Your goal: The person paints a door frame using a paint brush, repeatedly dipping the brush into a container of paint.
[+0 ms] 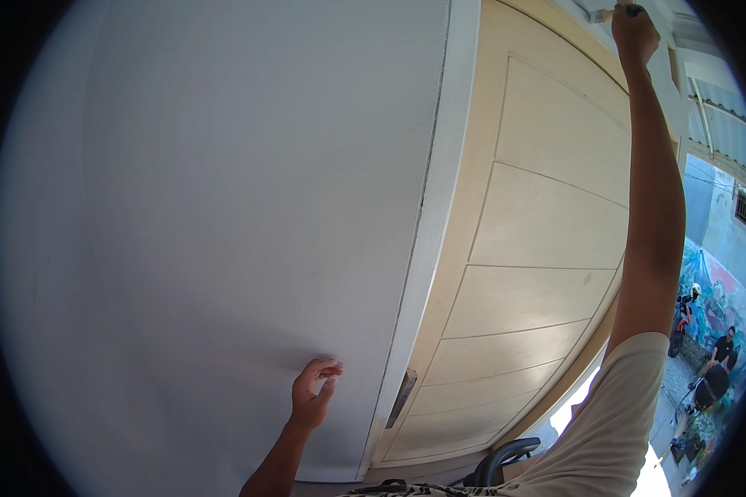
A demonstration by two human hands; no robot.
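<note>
My right hand (636, 33) is raised at the top right, closed around the handle of a paintbrush (602, 16), whose head points left beside the upper door frame. My left hand (312, 389) is low, close to the plain white wall (249, 166), with curled fingers apart and nothing held; whether the fingertips touch the surface I cannot tell. Between my hands are a white trim strip (419, 265) and a cream panelled door (543, 219) with a metal handle plate (400, 398).
A dark curved object (501, 455) is at the bottom below the door. At the right are a corrugated roof (713, 112), a painted mural wall (713, 269), a motorbike (682, 323) and a seated person (723, 348) in a dark top.
</note>
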